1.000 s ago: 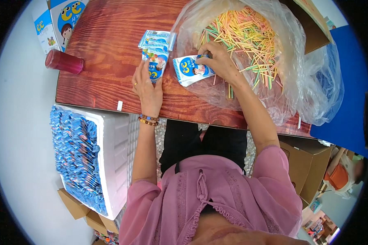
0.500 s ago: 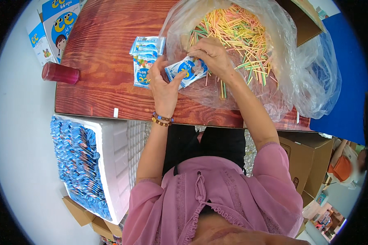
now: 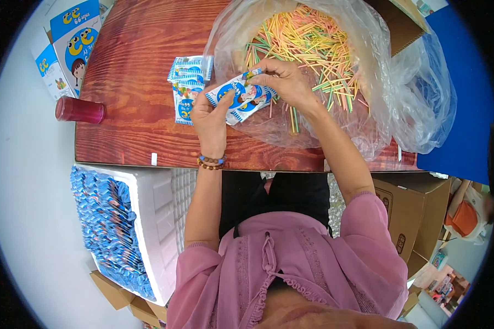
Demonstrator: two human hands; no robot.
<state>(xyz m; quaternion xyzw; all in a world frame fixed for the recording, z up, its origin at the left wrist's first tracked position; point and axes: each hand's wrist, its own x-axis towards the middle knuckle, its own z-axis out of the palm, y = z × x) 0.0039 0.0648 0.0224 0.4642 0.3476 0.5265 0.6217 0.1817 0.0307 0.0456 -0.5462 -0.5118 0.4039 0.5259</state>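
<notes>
Both hands are on a small white-and-blue snack packet [image 3: 237, 94] above the wooden table. My left hand [image 3: 209, 122] pinches its left end between thumb and fingers. At its upper right corner, the thumb and fingers of my right hand [image 3: 286, 86] are closed on the edge. Another packet [image 3: 246, 114] of the same print shows just beneath the held one; whether it is gripped too, I cannot tell. Left of my left hand lies a small stack of like packets [image 3: 187, 88]. Thin pastel candy sticks [image 3: 307, 38] are heaped in a large clear plastic bag [image 3: 372, 49] beyond my right hand.
A pink-red lidded jar [image 3: 81, 109] lies at the left edge of the wooden table [image 3: 132, 66]. Below that edge, a white foam box [image 3: 153, 219] holds many blue packets. Cardboard boxes [image 3: 403, 214] stand at lower right, and a person's arm [image 3: 459, 198] shows beyond them.
The held packet has tilted and been raised, with my right hand now on its upper corner. A second packet has come into sight beneath it. The whole view has shifted slightly.
</notes>
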